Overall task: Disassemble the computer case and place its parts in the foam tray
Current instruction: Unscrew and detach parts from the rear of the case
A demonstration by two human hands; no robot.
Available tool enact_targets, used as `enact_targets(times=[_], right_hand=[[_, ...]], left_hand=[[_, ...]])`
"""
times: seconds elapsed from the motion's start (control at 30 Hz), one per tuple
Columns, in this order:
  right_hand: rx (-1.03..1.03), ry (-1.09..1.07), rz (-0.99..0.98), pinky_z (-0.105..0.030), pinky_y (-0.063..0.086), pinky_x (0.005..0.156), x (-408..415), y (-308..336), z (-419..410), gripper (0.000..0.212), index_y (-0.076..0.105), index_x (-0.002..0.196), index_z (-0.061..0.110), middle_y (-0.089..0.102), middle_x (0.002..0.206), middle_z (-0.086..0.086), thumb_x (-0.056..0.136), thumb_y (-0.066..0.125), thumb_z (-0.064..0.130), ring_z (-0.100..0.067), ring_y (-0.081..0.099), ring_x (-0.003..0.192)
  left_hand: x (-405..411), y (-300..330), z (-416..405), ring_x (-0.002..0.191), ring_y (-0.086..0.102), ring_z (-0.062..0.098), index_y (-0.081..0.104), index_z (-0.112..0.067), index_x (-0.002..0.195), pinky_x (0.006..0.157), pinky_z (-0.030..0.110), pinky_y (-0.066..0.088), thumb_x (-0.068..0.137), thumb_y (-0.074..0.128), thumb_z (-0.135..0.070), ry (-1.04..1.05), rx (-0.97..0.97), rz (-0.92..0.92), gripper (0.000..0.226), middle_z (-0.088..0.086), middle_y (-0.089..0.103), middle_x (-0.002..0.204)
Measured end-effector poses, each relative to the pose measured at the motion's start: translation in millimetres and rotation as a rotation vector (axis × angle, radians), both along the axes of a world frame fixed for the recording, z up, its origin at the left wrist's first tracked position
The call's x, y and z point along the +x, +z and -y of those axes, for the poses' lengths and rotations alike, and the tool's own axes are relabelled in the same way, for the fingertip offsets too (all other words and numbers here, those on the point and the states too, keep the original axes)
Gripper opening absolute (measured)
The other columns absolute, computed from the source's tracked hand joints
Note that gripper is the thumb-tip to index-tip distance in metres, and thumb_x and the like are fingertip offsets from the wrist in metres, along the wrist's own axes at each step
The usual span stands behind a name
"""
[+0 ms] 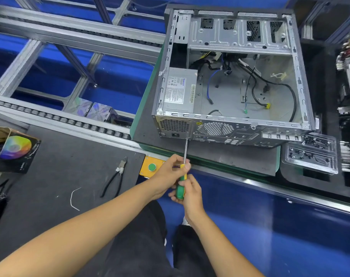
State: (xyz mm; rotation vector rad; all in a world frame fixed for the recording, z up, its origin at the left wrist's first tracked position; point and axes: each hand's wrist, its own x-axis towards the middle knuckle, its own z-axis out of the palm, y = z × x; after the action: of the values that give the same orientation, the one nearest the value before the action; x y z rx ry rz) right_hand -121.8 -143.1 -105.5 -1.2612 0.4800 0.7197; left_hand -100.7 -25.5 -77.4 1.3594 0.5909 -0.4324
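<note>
Both hands, left hand [171,172] and right hand [190,193], grip screwdriver [181,184] at case [230,76] on grey mat [230,156].

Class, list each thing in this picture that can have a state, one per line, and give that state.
Computer case: side open, lying flat on a grey mat.
Power supply: inside the case.
Blue cable: loose at one end.
Screwdriver: tip on the case's rear panel.
Left hand: grips the screwdriver near its shaft.
Right hand: grips the handle.
Pliers: lying unused.

Bare forearms with no sleeves, bare hands [176,176], black trousers [150,246]
</note>
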Motion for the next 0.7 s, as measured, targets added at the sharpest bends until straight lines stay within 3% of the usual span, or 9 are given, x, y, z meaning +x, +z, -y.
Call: enact_targets(times=[0.1, 0.17, 0.2, 0.3, 0.4, 0.5, 0.6, 0.7], right_hand=[[-0.093, -0.092, 0.024, -0.028, 0.044, 0.046, -0.3, -1.4, -6.2, 0.008, 0.05, 0.088, 0.01, 0.063, 0.074, -0.009, 0.091, 0.057, 0.01, -0.02, 0.055, 0.054], [-0.057, -0.073, -0.018, -0.028, 0.041, 0.045, 0.4, -0.9, -5.8, 0.007, 0.052, 0.087, 0.014, 0.061, 0.073, -0.007, 0.091, 0.056, 0.011, -0.017, 0.052, 0.054], [-0.015, -0.047, -0.051, -0.028, 0.042, 0.046, 0.8, 0.3, -3.7, 0.002, 0.055, 0.088, 0.015, 0.061, 0.074, -0.008, 0.088, 0.056, 0.016, -0.018, 0.053, 0.055], [0.144, 0.063, -0.154, -0.028, 0.044, 0.048, 0.3, 1.0, 5.7, 0.034, 0.064, 0.098, 0.007, 0.065, 0.078, -0.015, 0.079, 0.052, 0.033, -0.023, 0.056, 0.052], [0.163, 0.039, -0.115, -0.026, 0.035, 0.047, 1.9, -1.1, 7.5, 0.039, 0.064, 0.095, 0.0, 0.061, 0.073, -0.017, 0.075, 0.052, 0.031, -0.022, 0.049, 0.045], [0.155, -0.017, -0.079, -0.027, 0.027, 0.047, 3.7, -1.9, 5.6, 0.032, 0.059, 0.091, 0.0, 0.055, 0.065, -0.013, 0.072, 0.053, 0.025, -0.02, 0.043, 0.042], [0.174, -0.001, -0.068, -0.025, 0.025, 0.044, -0.5, -3.0, 5.5, 0.026, 0.054, 0.091, 0.003, 0.049, 0.063, -0.01, 0.074, 0.051, 0.023, -0.017, 0.036, 0.039], [0.159, 0.02, -0.054, -0.023, 0.021, 0.041, -6.3, -5.8, 6.1, 0.023, 0.052, 0.091, 0.005, 0.047, 0.062, -0.008, 0.076, 0.051, 0.022, -0.015, 0.029, 0.038]], left_hand=[[4.7, -1.2, 1.4, 0.071, 0.07, 0.009, 0.068, -0.024, 0.108, 0.056, 0.023, 0.053, 0.082, 0.087, -0.025, 0.023, 0.115, -0.012, 0.033, 0.0, 0.072, 0.089], [5.1, -2.9, 0.6, 0.069, 0.069, 0.011, 0.064, -0.021, 0.106, 0.059, 0.025, 0.054, 0.08, 0.088, -0.022, 0.052, 0.158, -0.033, 0.035, 0.004, 0.071, 0.092], [4.7, -3.5, -0.9, 0.072, 0.068, 0.014, 0.061, -0.018, 0.106, 0.063, 0.03, 0.055, 0.084, 0.085, -0.02, 0.044, 0.154, -0.035, 0.033, 0.007, 0.071, 0.096], [3.6, -5.6, -9.3, 0.091, 0.071, 0.025, 0.055, -0.006, 0.112, 0.078, 0.042, 0.052, 0.099, 0.063, -0.004, 0.016, 0.014, 0.032, 0.015, 0.009, 0.077, 0.108], [6.8, -2.4, -13.8, 0.107, 0.073, 0.026, 0.052, 0.002, 0.117, 0.085, 0.036, 0.058, 0.103, 0.05, 0.005, -0.011, -0.098, 0.084, 0.015, 0.012, 0.076, 0.115], [8.5, 2.5, -9.9, 0.109, 0.072, 0.026, 0.054, -0.005, 0.114, 0.08, 0.029, 0.056, 0.104, 0.052, -0.002, -0.012, -0.147, 0.071, 0.01, 0.014, 0.074, 0.12], [9.6, 3.8, -4.9, 0.106, 0.073, 0.025, 0.053, -0.009, 0.112, 0.077, 0.045, 0.049, 0.1, 0.063, -0.025, -0.043, -0.067, 0.066, 0.022, 0.007, 0.075, 0.113], [11.6, 1.9, 0.4, 0.092, 0.076, 0.027, 0.049, -0.008, 0.107, 0.076, 0.046, 0.054, 0.102, 0.06, -0.03, -0.01, 0.037, 0.081, 0.025, 0.011, 0.075, 0.102]])
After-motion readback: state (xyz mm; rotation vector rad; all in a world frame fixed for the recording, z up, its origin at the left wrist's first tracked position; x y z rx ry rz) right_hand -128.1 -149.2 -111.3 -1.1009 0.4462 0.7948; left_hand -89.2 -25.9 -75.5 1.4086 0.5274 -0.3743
